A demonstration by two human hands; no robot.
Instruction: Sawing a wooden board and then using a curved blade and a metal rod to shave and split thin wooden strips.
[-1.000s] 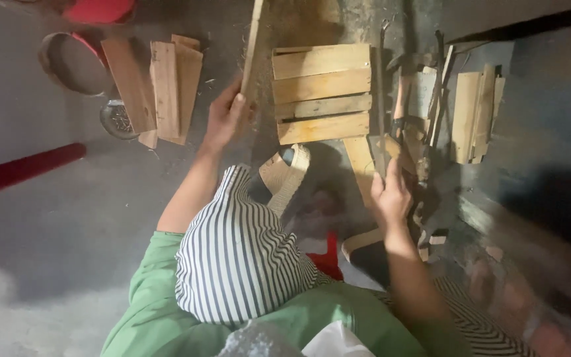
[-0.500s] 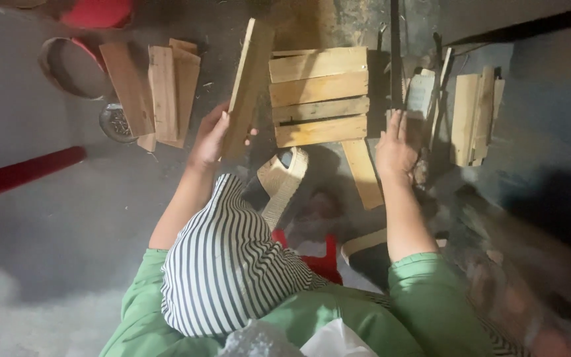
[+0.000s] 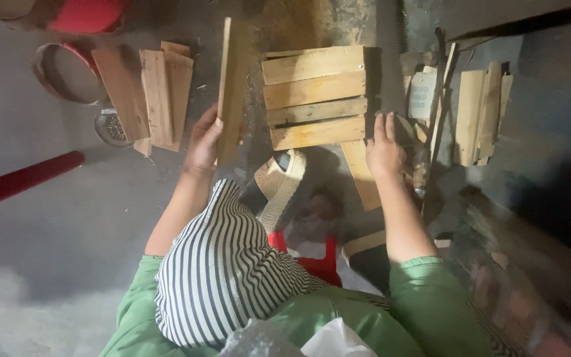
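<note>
Wooden plank (image 3: 227, 92) edge-on in left hand (image 3: 203, 142); right hand (image 3: 384, 149) perhaps touching crate (image 3: 315, 96).

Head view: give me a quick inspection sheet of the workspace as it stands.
Surface: grey concrete floor, dusty.
Job's things: slatted wooden panel flat on the floor; a loose plank held up on edge beside it.
Clutter: stack of planks at left, more boards at right, round sieve, red pipe.
Grips: left hand closed around the plank's lower end; right hand open, fingers resting at the panel's right edge.
Cables: nothing seen.
Surroundings: dim; rough wall at right.
</note>
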